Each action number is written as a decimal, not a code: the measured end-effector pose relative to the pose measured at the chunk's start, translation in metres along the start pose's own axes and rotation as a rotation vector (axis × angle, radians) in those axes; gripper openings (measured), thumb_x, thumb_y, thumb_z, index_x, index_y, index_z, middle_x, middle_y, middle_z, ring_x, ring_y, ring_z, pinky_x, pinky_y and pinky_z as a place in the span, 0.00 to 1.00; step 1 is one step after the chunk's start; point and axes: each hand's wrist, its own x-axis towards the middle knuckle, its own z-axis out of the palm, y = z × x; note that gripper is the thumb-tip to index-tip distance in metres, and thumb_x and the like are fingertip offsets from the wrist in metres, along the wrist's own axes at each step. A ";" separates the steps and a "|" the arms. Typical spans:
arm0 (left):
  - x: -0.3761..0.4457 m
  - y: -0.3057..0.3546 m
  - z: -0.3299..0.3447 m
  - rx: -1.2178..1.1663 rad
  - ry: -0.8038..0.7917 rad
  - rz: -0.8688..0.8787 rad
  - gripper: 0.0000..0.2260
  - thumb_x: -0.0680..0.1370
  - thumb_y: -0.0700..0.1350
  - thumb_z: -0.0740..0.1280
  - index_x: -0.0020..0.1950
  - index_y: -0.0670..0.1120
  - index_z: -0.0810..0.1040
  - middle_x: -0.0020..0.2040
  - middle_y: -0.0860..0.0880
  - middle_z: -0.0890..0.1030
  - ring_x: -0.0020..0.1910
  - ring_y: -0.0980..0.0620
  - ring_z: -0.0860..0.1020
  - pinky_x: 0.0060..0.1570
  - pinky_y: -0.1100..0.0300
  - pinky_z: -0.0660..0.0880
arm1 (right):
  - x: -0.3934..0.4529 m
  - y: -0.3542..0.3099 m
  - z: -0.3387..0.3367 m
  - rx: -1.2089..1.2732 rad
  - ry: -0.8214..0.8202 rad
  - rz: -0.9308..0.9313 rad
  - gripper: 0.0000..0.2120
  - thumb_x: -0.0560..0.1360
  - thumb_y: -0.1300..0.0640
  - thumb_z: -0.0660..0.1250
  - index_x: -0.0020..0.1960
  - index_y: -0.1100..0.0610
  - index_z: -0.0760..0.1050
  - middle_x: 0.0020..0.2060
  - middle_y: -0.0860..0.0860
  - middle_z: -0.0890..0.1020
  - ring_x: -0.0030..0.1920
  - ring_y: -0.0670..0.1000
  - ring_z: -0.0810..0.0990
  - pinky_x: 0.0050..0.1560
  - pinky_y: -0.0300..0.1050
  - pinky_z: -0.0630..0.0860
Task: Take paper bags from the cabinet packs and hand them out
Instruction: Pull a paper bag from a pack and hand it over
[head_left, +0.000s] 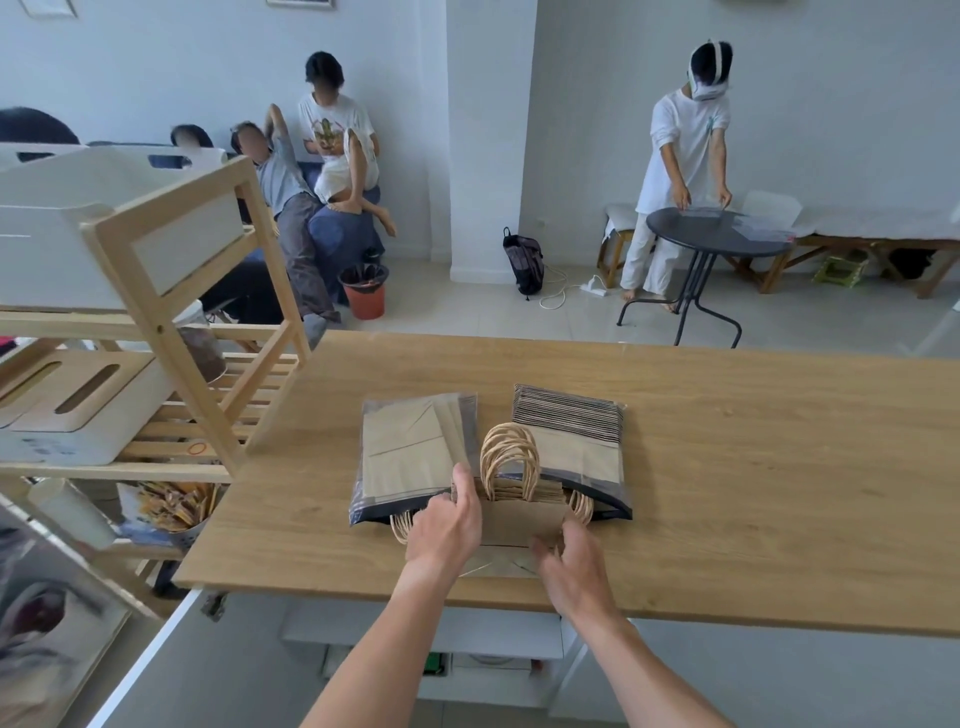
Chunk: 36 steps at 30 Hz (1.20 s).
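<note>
Two clear plastic packs of brown paper bags lie side by side on the wooden table (727, 467): the left pack (410, 447) and the right pack (576, 441). Their open ends face me. Twisted paper handles (509, 457) stand up between them. A loose paper bag (514, 525) lies flat at the front, between the two packs. My left hand (447, 519) grips the open end of the left pack, thumb pointing away from me. My right hand (571, 566) is blurred, its fingers curled at the bag's right edge.
A wooden shelf rack (171, 322) with white boxes stands at the table's left end. Past the table, several people sit on a sofa (337, 228) beside an orange bin (366, 291). A person in white (680, 171) works at a round black table (717, 239).
</note>
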 end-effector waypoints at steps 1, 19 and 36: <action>-0.001 0.000 -0.002 -0.033 -0.009 -0.005 0.19 0.81 0.46 0.44 0.72 0.49 0.56 0.52 0.33 0.78 0.48 0.32 0.78 0.47 0.40 0.79 | -0.002 -0.003 -0.002 0.068 -0.013 0.021 0.09 0.76 0.57 0.66 0.55 0.47 0.76 0.50 0.45 0.81 0.53 0.47 0.79 0.53 0.45 0.77; -0.020 0.000 0.003 -0.445 -0.040 -0.110 0.34 0.77 0.70 0.46 0.40 0.43 0.77 0.37 0.37 0.84 0.35 0.42 0.83 0.31 0.58 0.78 | 0.002 -0.021 -0.006 0.706 -0.019 0.482 0.36 0.72 0.31 0.62 0.52 0.66 0.78 0.36 0.67 0.83 0.31 0.62 0.82 0.32 0.50 0.77; -0.010 0.071 -0.025 -0.617 0.091 -0.135 0.36 0.75 0.72 0.42 0.39 0.42 0.73 0.36 0.36 0.83 0.39 0.39 0.83 0.36 0.53 0.77 | 0.044 -0.105 -0.063 0.690 -0.022 0.352 0.24 0.73 0.39 0.68 0.50 0.61 0.76 0.36 0.61 0.82 0.28 0.55 0.83 0.23 0.42 0.77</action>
